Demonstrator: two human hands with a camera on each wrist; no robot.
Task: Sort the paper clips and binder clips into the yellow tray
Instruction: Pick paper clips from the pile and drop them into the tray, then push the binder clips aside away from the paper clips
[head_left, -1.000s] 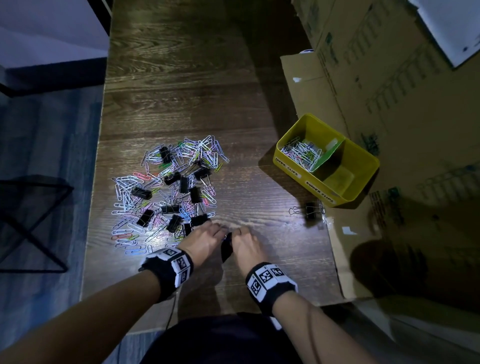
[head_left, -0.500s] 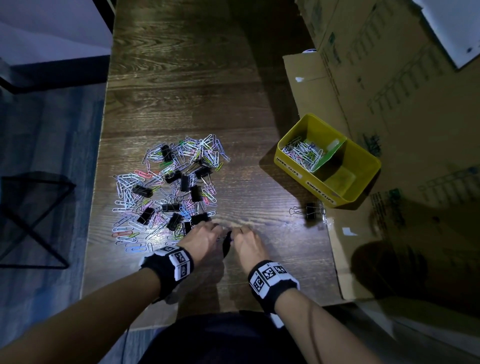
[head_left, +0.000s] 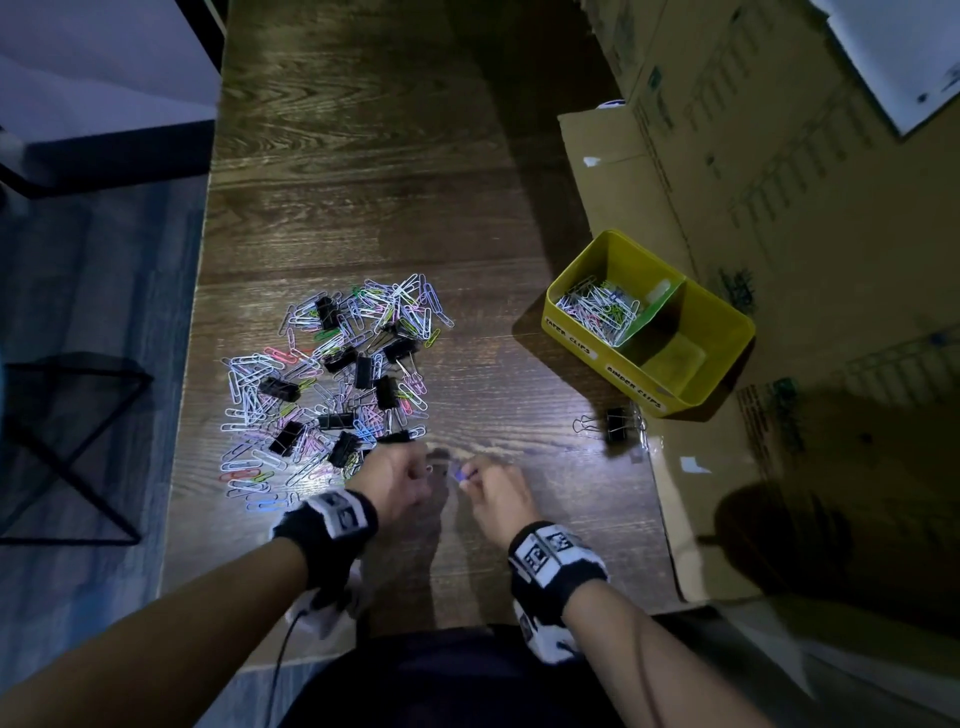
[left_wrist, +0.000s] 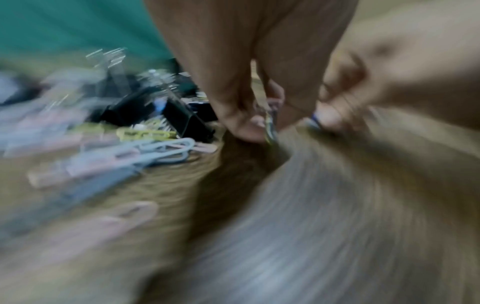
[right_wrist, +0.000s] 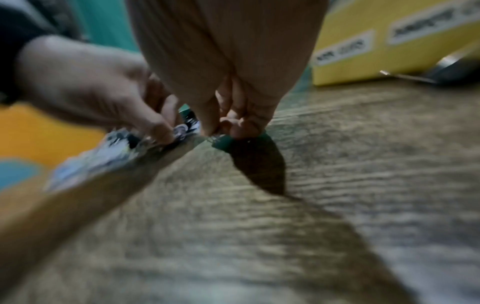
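Observation:
A mixed pile of coloured paper clips and black binder clips (head_left: 332, 389) lies on the dark wooden table. Just in front of the pile my left hand (head_left: 422, 467) pinches a few paper clips (left_wrist: 270, 125) between thumb and finger, down at the table surface. Beside it my right hand (head_left: 466, 477) pinches a blue paper clip (head_left: 459, 474), seen blurred in the left wrist view (left_wrist: 314, 121). The yellow tray (head_left: 722, 364) stands to the right, its left compartment holding several paper clips (head_left: 597, 309). Both wrist views are blurred.
One black binder clip (head_left: 617, 423) lies alone by the tray's near corner and shows in the right wrist view (right_wrist: 451, 70). Flattened cardboard (head_left: 779, 208) covers the table's right side under and behind the tray. The table's left edge (head_left: 200, 364) drops to a blue floor.
My hands, which were touching at the pile's near edge, have drawn a little apart. The right hand has shifted right with the blue paper clip now showing in its fingertips.

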